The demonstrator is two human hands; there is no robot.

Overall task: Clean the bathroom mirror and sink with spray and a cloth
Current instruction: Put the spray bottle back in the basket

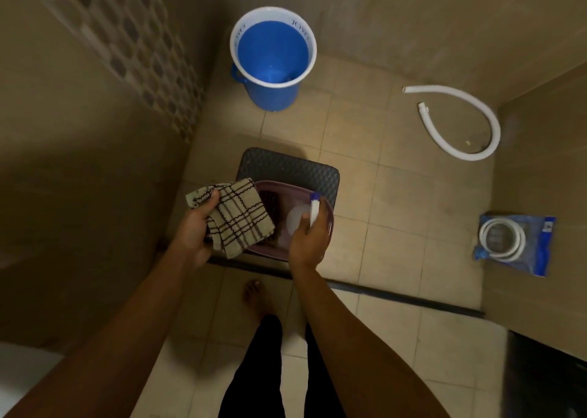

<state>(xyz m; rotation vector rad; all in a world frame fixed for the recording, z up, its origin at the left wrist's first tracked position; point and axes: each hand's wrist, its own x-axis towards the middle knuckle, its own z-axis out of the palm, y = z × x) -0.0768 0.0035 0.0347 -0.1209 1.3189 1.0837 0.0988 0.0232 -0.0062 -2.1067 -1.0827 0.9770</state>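
**Cloth and spray in hand, mirror and sink out of view**

At the far left stands a tiled wall with a patterned band. Next comes the left hand, its fingers curled around a beige checked cloth, thumb pressed on the upper corner; the cloth hangs folded over the palm and overlaps the left edge of a purple basin. That basin sits on a dark textured stool on the tiled floor. The right hand is closed around a spray bottle, white with a blue tip at the nozzle, held over the basin's right side; the bottle's pale body seems to be lower in the grip, though the hand hides most of it. Beyond the stool, a blue bucket holds water. Further right lie a curved white hose and, by the wall, a packaged coiled hose.

This looks like the gathering step: both tools are secured, yet neither mirror nor sink appears here. The next move calls for lifting the bottle clear of the basin, turning toward the sink area, and aiming the nozzle at the glass while keeping the cloth ready to wipe.
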